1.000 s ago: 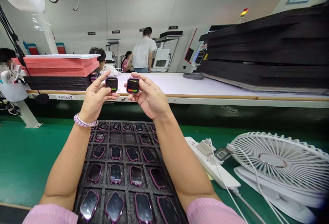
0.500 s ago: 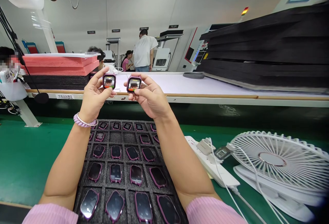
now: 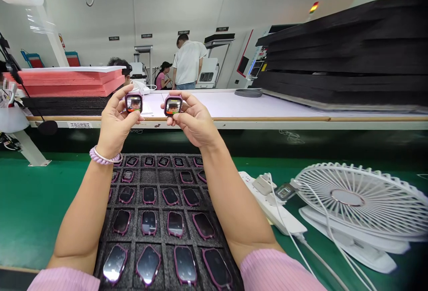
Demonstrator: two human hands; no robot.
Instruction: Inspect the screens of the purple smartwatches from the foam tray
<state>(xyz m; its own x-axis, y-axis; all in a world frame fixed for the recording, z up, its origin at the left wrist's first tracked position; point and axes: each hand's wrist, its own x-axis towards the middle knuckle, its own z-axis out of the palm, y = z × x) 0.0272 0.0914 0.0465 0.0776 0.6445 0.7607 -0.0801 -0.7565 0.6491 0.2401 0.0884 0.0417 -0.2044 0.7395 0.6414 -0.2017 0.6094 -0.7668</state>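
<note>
One purple-framed square smartwatch point(image 3: 133, 103) is held in the left hand point(image 3: 115, 122), a matching smartwatch point(image 3: 173, 105) in the right hand point(image 3: 199, 125), above the black foam tray point(image 3: 153, 176); dark screen centres have been replaced by bright images, seemingly alike.

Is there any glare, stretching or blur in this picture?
Head view: white glare on the glossy watch at the near left of the tray; head view: the left watch in the left hand and right watch in the right hand show pale patches, perhaps reflections; head view: the fan looks stretched sideways, the black stack soft, and the lower right corner darkens.
</note>
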